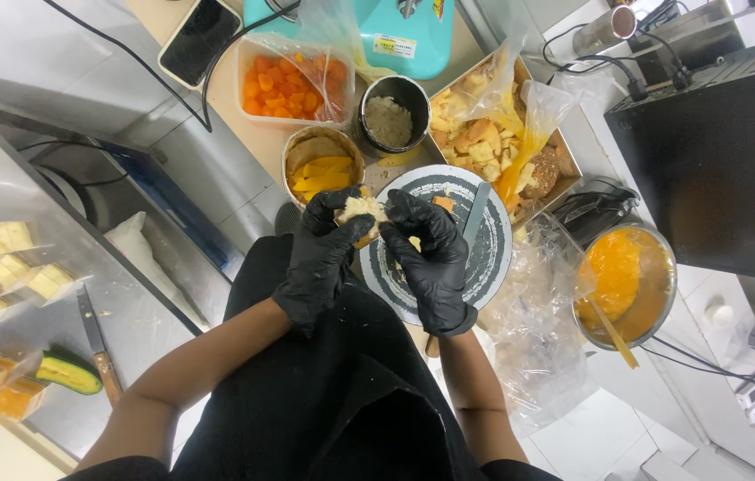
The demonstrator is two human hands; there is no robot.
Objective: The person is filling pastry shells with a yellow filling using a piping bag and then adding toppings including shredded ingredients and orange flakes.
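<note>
Left hand [319, 258] and right hand [431, 258], black-gloved, both clasping pale cake piece [361, 210] above edge of round turntable [489, 258]. Best kept over turntable, pressure even and light to avoid crumbling. Tub of yellow slices [322, 171] just beside; knife [475, 212] resting on turntable.

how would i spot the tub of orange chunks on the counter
Start at the round dark board under the gloved hands. Go up past the yellow-slice bowl to the clear tub. It alone is rectangular, bag-lined, holding bright orange chunks.
</note>
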